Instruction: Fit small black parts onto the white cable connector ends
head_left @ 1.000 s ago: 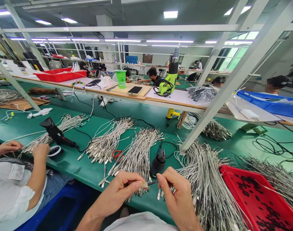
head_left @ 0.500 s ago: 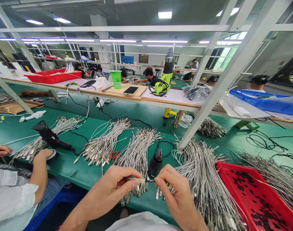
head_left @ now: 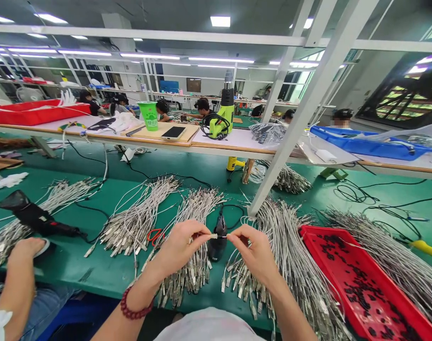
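The green desk spreads across the middle and lower frame, with a shelf running above it. The largest cable bundle lies right of centre, its pale cables fanning toward the lower right; a red tray of small black pieces stands just beside it. A second cable bundle lies at lower centre, partly behind the left hand, and a third cable bundle to its left.

The left hand and the right hand face each other at lower centre, raised in front of the bundles. A dark heat gun shows between and behind them, and orange-red scissors lie left of the left hand.

Smallest is the short wired piece, spanning the gap between the fingertips, roughly level. The left grip pinches its pale end; the right grip pinches the far tip of its thin dark wire. Its middle stretch is bare of fingers, seen against the heat gun.
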Action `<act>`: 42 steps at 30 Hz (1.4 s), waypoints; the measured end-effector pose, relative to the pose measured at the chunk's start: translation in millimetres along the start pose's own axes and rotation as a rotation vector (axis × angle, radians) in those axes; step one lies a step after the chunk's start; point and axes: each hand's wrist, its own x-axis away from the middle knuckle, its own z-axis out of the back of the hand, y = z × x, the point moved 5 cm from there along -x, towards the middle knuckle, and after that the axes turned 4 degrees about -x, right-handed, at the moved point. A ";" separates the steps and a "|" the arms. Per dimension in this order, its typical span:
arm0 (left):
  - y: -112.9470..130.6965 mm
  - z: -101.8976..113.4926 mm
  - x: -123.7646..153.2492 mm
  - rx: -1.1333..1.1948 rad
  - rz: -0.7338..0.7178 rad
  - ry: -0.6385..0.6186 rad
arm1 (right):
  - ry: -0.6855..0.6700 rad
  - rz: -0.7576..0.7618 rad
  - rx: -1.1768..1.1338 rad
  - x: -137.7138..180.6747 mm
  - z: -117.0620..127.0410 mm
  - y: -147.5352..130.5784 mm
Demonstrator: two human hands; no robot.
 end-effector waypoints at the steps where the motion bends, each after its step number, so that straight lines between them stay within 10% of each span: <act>1: -4.0 -4.2 -3.1 0.014 0.012 0.007 | 0.007 -0.005 -0.002 -2.2 0.0 5.0; 42: -54.0 -52.3 -60.6 -0.105 -0.026 0.050 | 0.147 -0.007 0.073 -25.1 -14.6 82.6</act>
